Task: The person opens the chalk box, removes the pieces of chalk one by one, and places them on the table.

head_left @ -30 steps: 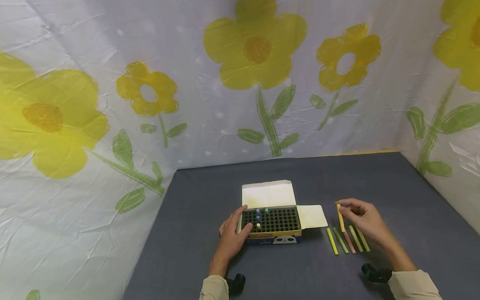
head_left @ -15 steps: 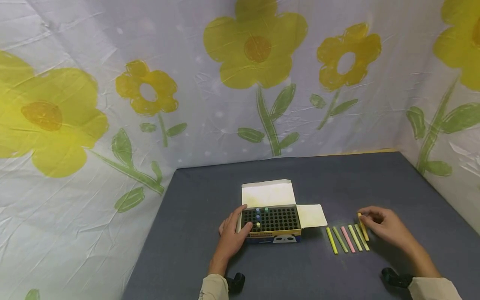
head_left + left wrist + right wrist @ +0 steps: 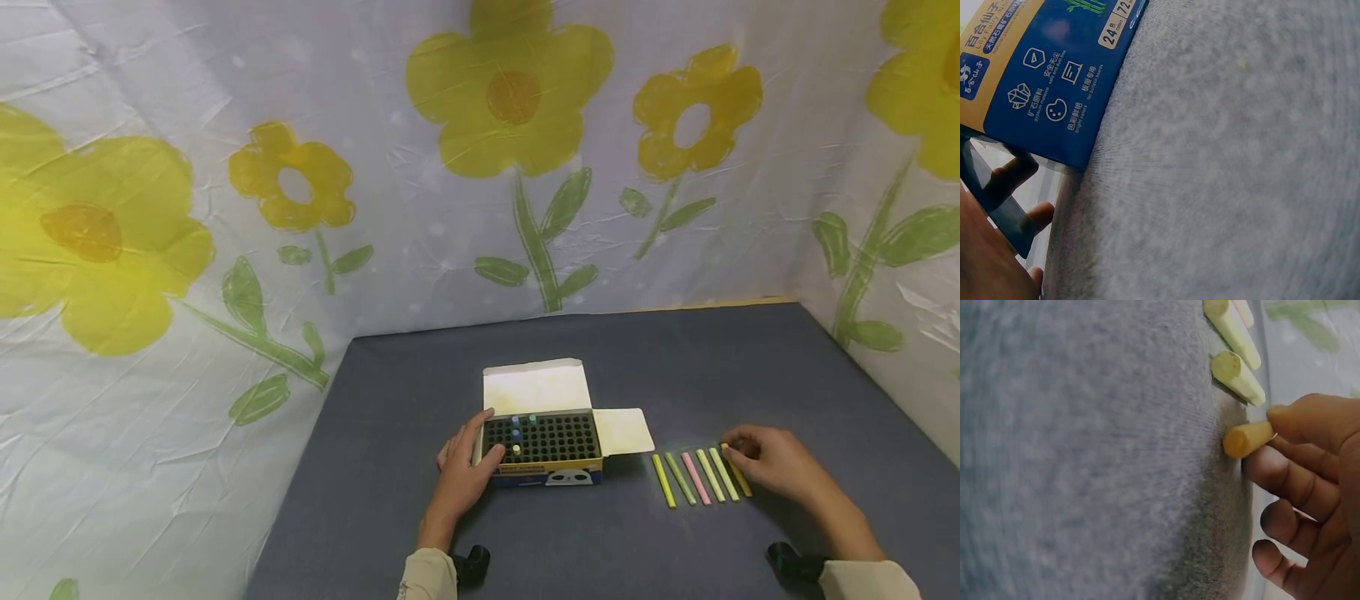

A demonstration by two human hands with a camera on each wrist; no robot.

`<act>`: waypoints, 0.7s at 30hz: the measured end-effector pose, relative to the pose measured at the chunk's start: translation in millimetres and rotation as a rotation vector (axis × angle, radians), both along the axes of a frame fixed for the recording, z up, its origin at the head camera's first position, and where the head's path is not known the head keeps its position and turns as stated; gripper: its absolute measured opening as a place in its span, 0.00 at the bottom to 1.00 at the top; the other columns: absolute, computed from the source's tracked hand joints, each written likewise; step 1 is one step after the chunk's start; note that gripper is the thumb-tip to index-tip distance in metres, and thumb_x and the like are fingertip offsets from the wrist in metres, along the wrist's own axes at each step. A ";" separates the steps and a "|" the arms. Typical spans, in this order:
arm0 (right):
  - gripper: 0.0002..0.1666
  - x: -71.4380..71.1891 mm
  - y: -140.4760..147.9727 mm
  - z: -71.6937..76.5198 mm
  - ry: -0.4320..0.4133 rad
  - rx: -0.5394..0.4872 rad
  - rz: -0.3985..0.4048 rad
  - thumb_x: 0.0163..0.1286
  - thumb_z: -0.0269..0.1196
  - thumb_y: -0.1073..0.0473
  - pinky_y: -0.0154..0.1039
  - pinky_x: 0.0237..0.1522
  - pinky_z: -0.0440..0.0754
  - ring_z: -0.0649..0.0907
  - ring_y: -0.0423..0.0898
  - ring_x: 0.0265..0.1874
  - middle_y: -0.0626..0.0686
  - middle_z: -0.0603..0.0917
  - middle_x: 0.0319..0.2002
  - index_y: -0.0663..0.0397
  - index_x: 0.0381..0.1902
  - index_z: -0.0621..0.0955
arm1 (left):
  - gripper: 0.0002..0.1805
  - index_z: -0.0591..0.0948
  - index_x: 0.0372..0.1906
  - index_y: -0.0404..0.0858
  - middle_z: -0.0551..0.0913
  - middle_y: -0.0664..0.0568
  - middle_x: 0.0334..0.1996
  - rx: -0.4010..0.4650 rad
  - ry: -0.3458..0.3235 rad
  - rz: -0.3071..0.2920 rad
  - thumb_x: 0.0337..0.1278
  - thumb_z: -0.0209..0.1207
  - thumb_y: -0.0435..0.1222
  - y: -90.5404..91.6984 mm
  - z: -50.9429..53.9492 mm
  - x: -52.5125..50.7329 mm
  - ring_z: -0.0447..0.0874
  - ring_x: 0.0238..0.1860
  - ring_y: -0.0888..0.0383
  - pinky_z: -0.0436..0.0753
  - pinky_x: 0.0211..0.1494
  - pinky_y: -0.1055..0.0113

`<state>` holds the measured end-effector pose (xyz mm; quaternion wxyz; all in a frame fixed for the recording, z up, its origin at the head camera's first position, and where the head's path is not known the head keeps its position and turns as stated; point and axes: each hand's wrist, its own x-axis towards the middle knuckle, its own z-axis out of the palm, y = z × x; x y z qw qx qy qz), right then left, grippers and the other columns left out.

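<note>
My right hand (image 3: 780,460) pinches an orange-yellow chalk stick (image 3: 1247,439) between thumb and fingers. The stick lies at the right end of a row of chalks, low at the table; whether it rests fully on the cloth I cannot tell. My left hand (image 3: 467,475) grips the left end of an open chalk box (image 3: 551,473), its thumb over the front corner. The fingers (image 3: 1040,215) show by a dark side flap in the left wrist view. A black holder (image 3: 577,442) full of round holes fills the box. Two blue chalks, a teal one and a pale yellow one stand in it.
Left of the held stick lie a yellow chalk (image 3: 663,481), a green chalk (image 3: 681,479), a pink chalk (image 3: 697,479) and two pale yellow-green ones. The box's white lid (image 3: 536,387) stands open behind, and a side flap (image 3: 624,432) extends right. Flowered sheeting borders the dark table.
My right hand has moved right and down with the orange-yellow chalk, from above the row to its right end. My left hand has stayed on the box.
</note>
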<state>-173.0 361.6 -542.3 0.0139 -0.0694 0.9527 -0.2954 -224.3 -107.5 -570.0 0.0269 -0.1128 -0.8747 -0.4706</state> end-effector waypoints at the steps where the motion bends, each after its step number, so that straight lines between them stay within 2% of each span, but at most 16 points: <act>1: 0.13 -0.7 -0.5 0.8 -0.004 0.021 0.003 0.73 0.64 0.55 0.37 0.26 0.77 0.81 0.34 0.24 0.46 0.88 0.31 0.59 0.47 0.86 | 0.31 0.64 0.74 0.71 0.68 0.56 0.75 0.001 -0.003 0.001 0.69 0.58 0.53 0.0 -0.2 0.1 0.60 0.78 0.43 0.41 0.75 0.36; 9: 0.14 -3.7 -5.3 8.5 -0.054 0.125 0.001 0.70 0.65 0.57 0.43 0.27 0.78 0.80 0.40 0.25 0.48 0.87 0.31 0.60 0.48 0.85 | 0.31 0.64 0.74 0.71 0.68 0.57 0.76 -0.007 -0.005 0.002 0.69 0.58 0.54 0.1 -0.7 -0.6 0.60 0.78 0.44 0.41 0.75 0.36; 14: 0.16 -4.9 -5.8 12.8 -0.078 0.120 -0.005 0.71 0.65 0.55 0.46 0.28 0.81 0.83 0.42 0.27 0.51 0.89 0.34 0.61 0.49 0.85 | 0.31 0.64 0.74 0.71 0.69 0.57 0.75 -0.010 0.003 0.010 0.69 0.59 0.54 0.3 -0.7 0.0 0.62 0.77 0.45 0.42 0.75 0.37; 18: 0.18 -4.5 -10.6 16.9 -0.037 0.077 -0.015 0.73 0.64 0.54 0.43 0.26 0.80 0.83 0.40 0.26 0.50 0.89 0.33 0.64 0.51 0.83 | 0.31 0.66 0.74 0.70 0.71 0.56 0.74 -0.008 0.009 0.019 0.68 0.59 0.53 0.5 -0.9 1.1 0.64 0.76 0.44 0.42 0.75 0.36; 21: 0.18 -4.6 -18.2 20.3 0.054 0.034 -0.040 0.74 0.63 0.54 0.39 0.25 0.76 0.80 0.36 0.23 0.49 0.89 0.31 0.63 0.53 0.83 | 0.31 0.66 0.73 0.70 0.71 0.56 0.73 -0.014 0.013 0.021 0.68 0.59 0.53 0.8 -0.4 1.1 0.64 0.76 0.45 0.43 0.75 0.35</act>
